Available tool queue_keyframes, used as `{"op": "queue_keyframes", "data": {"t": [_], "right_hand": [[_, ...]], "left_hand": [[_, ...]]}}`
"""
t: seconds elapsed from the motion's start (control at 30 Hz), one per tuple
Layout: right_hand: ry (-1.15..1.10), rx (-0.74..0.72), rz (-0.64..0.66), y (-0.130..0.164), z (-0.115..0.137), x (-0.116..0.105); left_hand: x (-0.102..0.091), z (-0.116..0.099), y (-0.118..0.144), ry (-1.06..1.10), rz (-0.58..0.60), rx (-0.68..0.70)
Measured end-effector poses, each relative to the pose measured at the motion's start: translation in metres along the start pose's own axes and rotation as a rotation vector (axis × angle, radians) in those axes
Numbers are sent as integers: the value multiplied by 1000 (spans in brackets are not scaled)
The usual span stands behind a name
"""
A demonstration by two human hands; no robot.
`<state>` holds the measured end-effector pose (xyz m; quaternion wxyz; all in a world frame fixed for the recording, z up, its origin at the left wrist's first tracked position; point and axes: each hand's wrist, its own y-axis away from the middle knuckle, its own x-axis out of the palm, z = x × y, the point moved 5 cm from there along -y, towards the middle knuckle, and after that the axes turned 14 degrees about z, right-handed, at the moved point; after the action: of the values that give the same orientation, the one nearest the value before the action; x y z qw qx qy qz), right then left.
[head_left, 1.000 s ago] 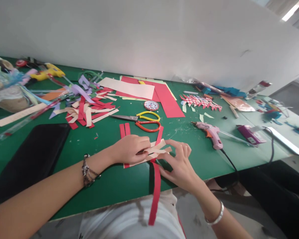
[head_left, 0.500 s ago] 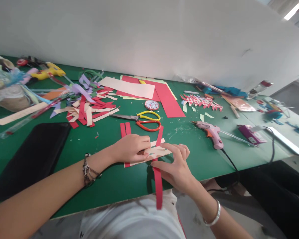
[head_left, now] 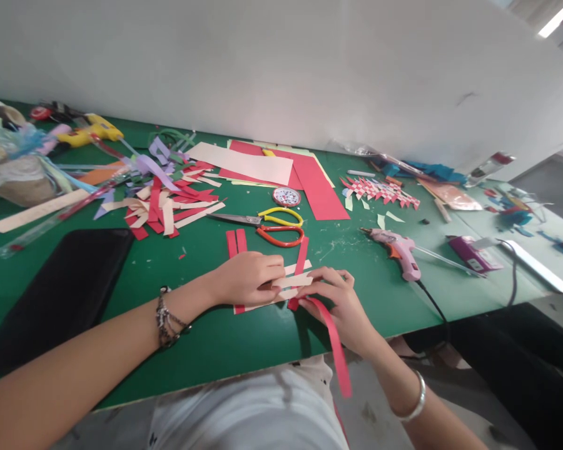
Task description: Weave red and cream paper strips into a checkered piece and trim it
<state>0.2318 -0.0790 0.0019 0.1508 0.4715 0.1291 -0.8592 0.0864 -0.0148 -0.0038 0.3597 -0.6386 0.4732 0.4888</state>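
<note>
My left hand presses down on a small weave of cream strips and red strips lying on the green table. My right hand pinches a long red paper strip where it meets the weave. The strip's free end hangs off the table's front edge, swung toward the right. Fingers of both hands hide the middle of the weave.
Scissors with yellow and orange handles lie just behind the weave, near a round tape. A pink glue gun with a cable sits right. Loose strips pile at left, a black tablet nearer, red and cream sheets behind.
My right hand has moved in to the weave's edge and gripped the long red strip. The strip's hanging end has swung from straight down toward the right. My left hand stays put.
</note>
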Motion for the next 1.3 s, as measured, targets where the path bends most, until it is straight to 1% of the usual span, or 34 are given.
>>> {"op": "queue_keyframes", "data": {"t": [0.13, 0.27, 0.33, 0.4, 0.53, 0.7, 0.77, 0.87, 1.0, 1.07, 1.3], "right_hand": [[78, -4, 9, -7, -9, -1], [75, -29, 142, -15, -15, 0], [52, -26, 176, -16, -13, 0], [22, -8, 181, -17, -11, 0], [-46, 37, 214, -20, -6, 0], [-76, 103, 264, -27, -4, -2], [-89, 108, 262, -29, -4, -3], [-89, 66, 256, -32, -4, -2], [-9, 3, 131, -31, -6, -3], [18, -13, 93, -30, -8, -3], [30, -16, 105, -30, -11, -1]], "left_hand": [[-1, 0, -1, 3, -14, 7], [0, 0, -1, 5, -10, 9], [0, 0, 0, 17, -13, 14], [-1, -1, 0, 29, -19, 26], [-1, -2, -1, 31, -8, 40], [0, -2, -2, 37, -1, 42], [0, -1, -1, 44, -1, 45], [0, -1, -1, 35, -2, 44], [0, -1, -1, 2, -10, 41], [-1, -2, -1, -6, -17, 52], [-5, -4, 0, 32, 7, 52]]}}
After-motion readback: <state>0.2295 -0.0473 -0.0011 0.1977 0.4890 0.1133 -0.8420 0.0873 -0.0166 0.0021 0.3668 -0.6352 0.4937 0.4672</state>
